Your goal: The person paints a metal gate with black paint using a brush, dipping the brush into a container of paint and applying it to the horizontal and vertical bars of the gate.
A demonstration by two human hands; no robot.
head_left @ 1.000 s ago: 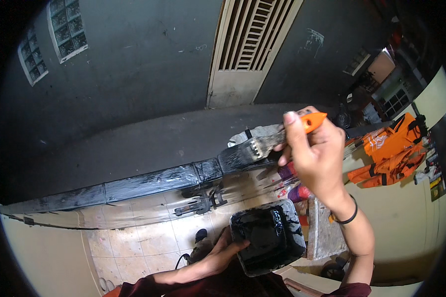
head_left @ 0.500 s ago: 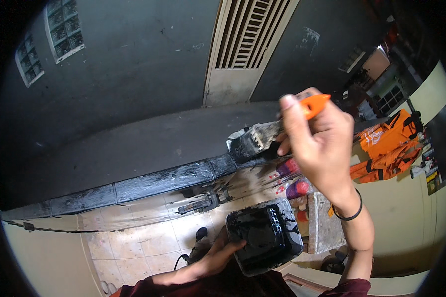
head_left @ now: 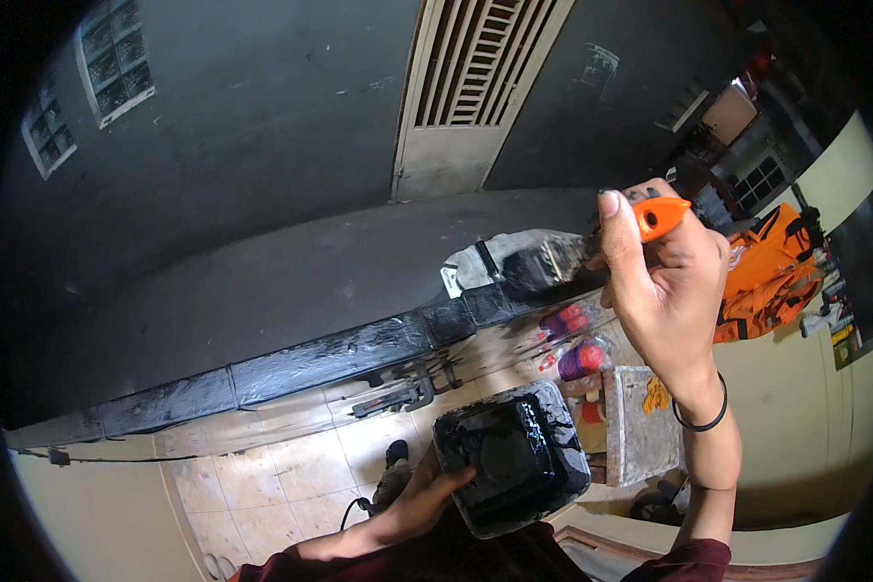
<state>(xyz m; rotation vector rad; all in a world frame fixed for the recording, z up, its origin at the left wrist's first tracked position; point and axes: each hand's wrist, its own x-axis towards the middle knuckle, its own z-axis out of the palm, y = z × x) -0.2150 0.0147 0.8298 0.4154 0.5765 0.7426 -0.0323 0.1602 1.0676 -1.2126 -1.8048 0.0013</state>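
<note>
Right hand (head_left: 664, 291) pinches an orange-handled paintbrush (head_left: 553, 260) at upper right; left hand (head_left: 422, 500) grips a tub of black paint (head_left: 510, 468), bottom centre.

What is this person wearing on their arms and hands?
Both hands are bare, with no gloves. The right hand has a thin black band around its wrist. Dark maroon sleeves show near the lower edge on both arms; the left hand wears nothing.

Louvred vent (head_left: 475, 87), orange garment (head_left: 761, 276)
</note>
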